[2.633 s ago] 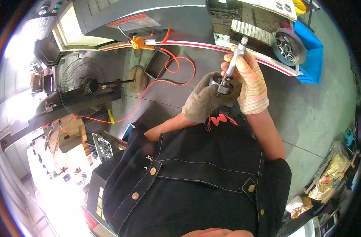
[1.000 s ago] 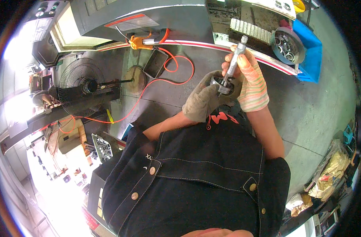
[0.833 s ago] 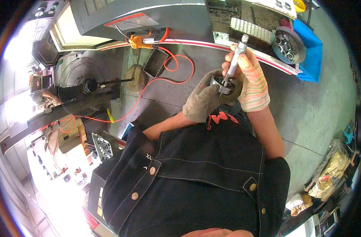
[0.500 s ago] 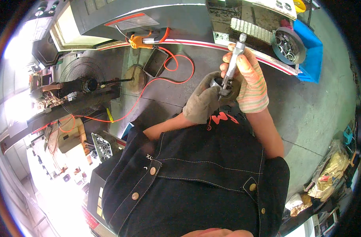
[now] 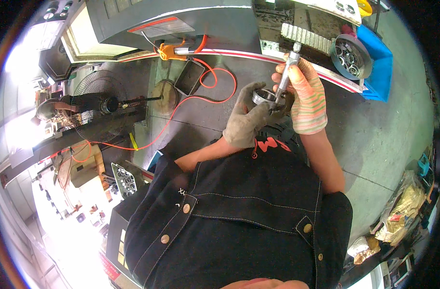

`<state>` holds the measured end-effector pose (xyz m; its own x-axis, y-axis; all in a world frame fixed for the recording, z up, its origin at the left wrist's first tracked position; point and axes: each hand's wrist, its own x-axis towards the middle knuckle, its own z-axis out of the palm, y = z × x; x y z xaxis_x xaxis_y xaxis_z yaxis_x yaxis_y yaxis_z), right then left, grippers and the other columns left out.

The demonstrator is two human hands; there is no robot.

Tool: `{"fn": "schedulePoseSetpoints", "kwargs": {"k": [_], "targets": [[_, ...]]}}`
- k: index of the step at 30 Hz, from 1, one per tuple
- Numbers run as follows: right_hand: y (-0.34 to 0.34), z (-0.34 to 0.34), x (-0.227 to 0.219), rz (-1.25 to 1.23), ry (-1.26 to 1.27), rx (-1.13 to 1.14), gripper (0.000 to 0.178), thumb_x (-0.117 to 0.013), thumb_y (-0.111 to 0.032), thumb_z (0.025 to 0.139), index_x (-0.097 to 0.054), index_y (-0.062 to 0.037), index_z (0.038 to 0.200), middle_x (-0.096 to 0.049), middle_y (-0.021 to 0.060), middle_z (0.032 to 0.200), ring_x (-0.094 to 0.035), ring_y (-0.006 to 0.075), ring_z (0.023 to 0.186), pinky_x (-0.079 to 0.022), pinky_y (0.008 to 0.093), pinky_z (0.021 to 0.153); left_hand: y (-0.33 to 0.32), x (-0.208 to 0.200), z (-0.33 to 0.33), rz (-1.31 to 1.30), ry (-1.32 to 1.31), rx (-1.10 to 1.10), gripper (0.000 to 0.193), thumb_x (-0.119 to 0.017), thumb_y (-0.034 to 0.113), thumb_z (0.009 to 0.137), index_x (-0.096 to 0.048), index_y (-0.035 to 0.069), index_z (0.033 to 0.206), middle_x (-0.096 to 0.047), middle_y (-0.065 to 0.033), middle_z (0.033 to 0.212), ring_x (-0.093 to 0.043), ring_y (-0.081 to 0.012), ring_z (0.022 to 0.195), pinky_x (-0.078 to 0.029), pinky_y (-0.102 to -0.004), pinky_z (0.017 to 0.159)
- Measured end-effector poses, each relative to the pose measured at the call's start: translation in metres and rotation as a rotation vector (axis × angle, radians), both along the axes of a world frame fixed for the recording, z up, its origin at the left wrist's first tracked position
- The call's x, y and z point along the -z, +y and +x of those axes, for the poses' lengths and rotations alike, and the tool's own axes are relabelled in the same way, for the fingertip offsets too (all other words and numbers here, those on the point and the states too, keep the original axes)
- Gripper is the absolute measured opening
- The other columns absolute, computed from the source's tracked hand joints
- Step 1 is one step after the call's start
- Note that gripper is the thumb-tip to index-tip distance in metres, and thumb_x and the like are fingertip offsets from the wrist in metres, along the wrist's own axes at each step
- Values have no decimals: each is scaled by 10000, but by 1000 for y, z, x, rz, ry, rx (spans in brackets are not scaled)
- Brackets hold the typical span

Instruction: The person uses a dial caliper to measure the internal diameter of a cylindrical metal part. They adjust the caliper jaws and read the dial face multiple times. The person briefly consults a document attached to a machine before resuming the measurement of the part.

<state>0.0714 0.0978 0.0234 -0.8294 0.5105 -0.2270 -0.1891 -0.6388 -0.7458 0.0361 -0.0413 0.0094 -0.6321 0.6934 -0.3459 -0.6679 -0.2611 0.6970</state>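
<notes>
My left hand point(image 5: 246, 123), in a grey work glove, holds a round metal ring part point(image 5: 264, 96) in front of my chest. My right hand point(image 5: 304, 96), in a striped pink and green glove, grips a slim metal rod tool point(image 5: 287, 67) held nearly upright. The tool's lower tip sits inside the ring's bore. My black denim shirt fills the lower middle of the view.
A grey machine point(image 5: 191, 24) with a red stripe runs along the top. An orange hose point(image 5: 200, 96) loops over the concrete floor beside a dark tray point(image 5: 188, 77). A floor fan point(image 5: 99, 103) stands at left. A blue bin point(image 5: 376, 62) and a round metal disc point(image 5: 350, 55) lie upper right. Bags point(image 5: 398, 216) lie lower right.
Both hands stay together on the ring and the tool, with only small shifts. The tool has tilted very slightly.
</notes>
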Motion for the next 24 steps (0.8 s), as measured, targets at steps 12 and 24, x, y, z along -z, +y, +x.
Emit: {"fn": "schedulePoseSetpoints", "kwargs": {"k": [12, 24], "targets": [[-4, -4, 14, 24, -47, 85, 407, -660, -281, 811, -519, -20, 1089, -607, 81, 915, -600, 170, 796, -505, 287, 672, 3, 5, -5, -26, -34, -55, 470, -516, 63, 868, -276, 34, 1272, -487, -227, 1149, -555, -374, 1015, -500, -546, 807], [-11, -4, 9, 0, 27, 92, 370, -630, -249, 833, -520, -22, 1104, -614, 79, 931, -601, 181, 822, -504, 303, 724, 2, -1, -9, 32, -113, -126, 484, -527, 12, 849, -280, 31, 1265, -480, -171, 1090, -575, -313, 956, -536, -472, 778]]}}
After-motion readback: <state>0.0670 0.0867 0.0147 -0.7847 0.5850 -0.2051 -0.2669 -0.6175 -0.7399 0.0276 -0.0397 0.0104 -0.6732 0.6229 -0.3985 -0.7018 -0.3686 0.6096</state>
